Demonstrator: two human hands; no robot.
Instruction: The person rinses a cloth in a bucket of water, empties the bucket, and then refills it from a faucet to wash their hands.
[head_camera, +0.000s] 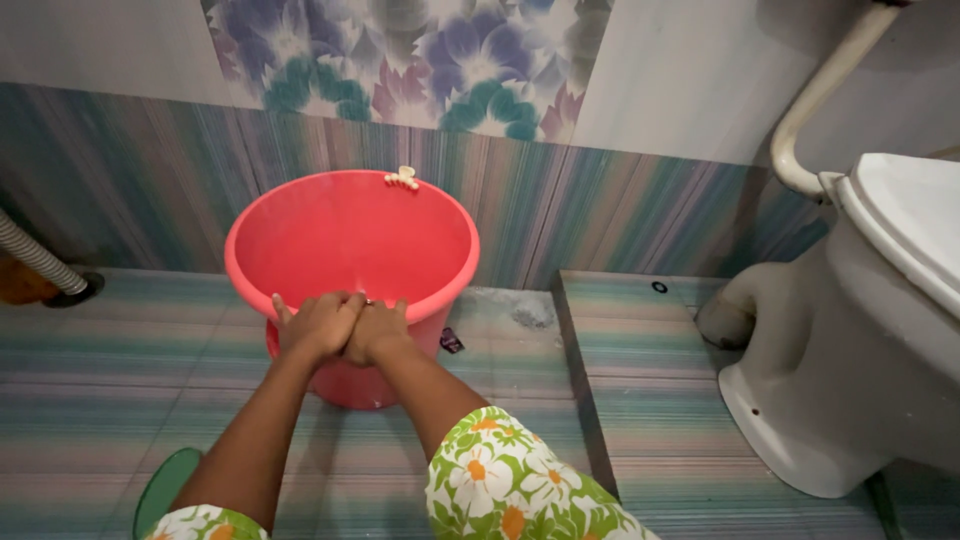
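Head view shows our left hand (318, 325) and right hand (377, 330) curled over the near rim of the red bucket (350, 240) on the striped floor (120, 370); we should grip evenly and lift level.

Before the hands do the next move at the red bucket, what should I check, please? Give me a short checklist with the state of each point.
1. Both hands on the near rim: ok. The left hand and right hand rest there, pressed together.
2. Red bucket upright on the floor: ok.
3. Bucket contents: cannot tell; the inside shows only red, water is not clear.
4. Small pale clip on the far rim: ok, it sits in place.
5. Space beside the toilet: ok, the bucket stands apart from it.
6. Grip closed on the rim: cannot tell.
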